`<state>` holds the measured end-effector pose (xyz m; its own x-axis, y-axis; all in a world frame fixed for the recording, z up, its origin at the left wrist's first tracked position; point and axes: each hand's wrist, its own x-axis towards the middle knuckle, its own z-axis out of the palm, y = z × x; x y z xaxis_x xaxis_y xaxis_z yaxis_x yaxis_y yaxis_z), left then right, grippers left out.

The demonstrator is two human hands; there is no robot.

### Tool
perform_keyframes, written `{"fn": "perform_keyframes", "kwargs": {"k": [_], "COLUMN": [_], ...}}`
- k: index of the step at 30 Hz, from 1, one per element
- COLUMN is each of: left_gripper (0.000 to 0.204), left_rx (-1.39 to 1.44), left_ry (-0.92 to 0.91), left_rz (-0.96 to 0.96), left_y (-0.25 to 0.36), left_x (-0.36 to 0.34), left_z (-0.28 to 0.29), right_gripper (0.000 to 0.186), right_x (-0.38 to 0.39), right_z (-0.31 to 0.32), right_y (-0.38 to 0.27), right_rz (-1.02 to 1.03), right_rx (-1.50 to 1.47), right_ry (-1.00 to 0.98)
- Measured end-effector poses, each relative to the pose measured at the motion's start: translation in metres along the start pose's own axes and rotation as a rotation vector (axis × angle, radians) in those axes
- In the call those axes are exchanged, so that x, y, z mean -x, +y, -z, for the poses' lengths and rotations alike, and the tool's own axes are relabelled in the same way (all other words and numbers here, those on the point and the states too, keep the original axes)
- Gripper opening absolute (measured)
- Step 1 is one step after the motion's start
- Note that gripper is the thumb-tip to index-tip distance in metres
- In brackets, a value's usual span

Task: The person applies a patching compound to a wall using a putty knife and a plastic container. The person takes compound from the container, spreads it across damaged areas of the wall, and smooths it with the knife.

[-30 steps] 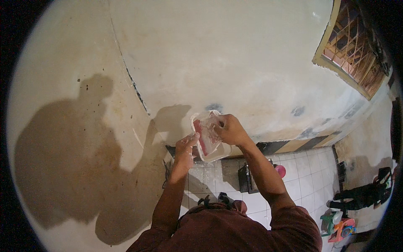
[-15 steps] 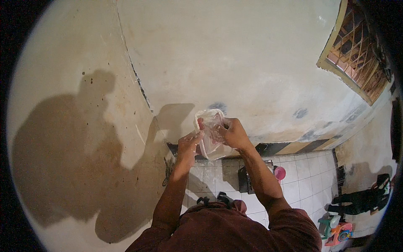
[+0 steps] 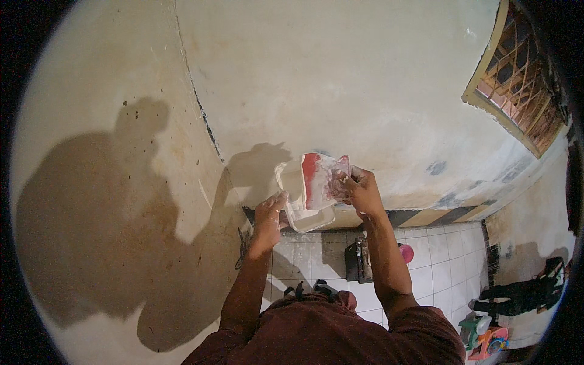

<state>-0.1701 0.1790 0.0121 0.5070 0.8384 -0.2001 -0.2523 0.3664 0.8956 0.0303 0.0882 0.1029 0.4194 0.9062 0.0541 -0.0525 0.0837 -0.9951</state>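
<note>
My left hand (image 3: 266, 220) grips the left side of a white plastic tub (image 3: 310, 222), thumb over its rim. Pale paste is smeared inside the tub. In my right hand (image 3: 361, 193) is a flat red putty scraper (image 3: 312, 181), held between thumb and fingers at its right end. White paste coats much of the scraper's face. The scraper stands over the tub's right part and hides some of the inside; whether it touches the rim I cannot tell. Both hands have paste on their fingers.
Ahead rises a plastered wall (image 3: 340, 79) with dark patches and a cracked corner. A latticed window (image 3: 517, 79) is at upper right. On the tiled floor (image 3: 435, 261) stand a dark box (image 3: 358, 261) and a pink dipper (image 3: 406, 252). A person (image 3: 523, 295) is at far right, near coloured plastic items (image 3: 486, 340).
My right hand has moved right and turned the scraper, whose broad red face now shows above the tub. The left hand keeps its grip on the tub.
</note>
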Motion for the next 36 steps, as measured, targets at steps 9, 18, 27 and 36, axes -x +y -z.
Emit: {"fn": "perform_keyframes", "kwargs": {"k": [9,18,27,36], "left_gripper": [0.039,0.034,0.034,0.039], "left_rx": [0.183,0.348,0.416,0.389], "left_ry": [0.034,0.111,0.323,0.416], "left_rz": [-0.006,-0.039,-0.035,0.041], "left_y": [-0.014,-0.035,-0.091,-0.078], "left_x": [0.001,0.033,0.071,0.103], "left_z": [-0.001,-0.012,0.022,0.064], "right_gripper": [0.020,0.016,0.024,0.028], "right_x": [0.008,0.029,0.031,-0.046], "right_z": [0.026,0.050,0.031,-0.032], "right_y": [0.026,0.057,0.099,0.088], "right_rz": [0.080,-0.333,-0.324,0.300], "right_rx": [-0.146,-0.444,-0.674,-0.420], "right_ry": [-0.014,-0.067,-0.046,0.178]}}
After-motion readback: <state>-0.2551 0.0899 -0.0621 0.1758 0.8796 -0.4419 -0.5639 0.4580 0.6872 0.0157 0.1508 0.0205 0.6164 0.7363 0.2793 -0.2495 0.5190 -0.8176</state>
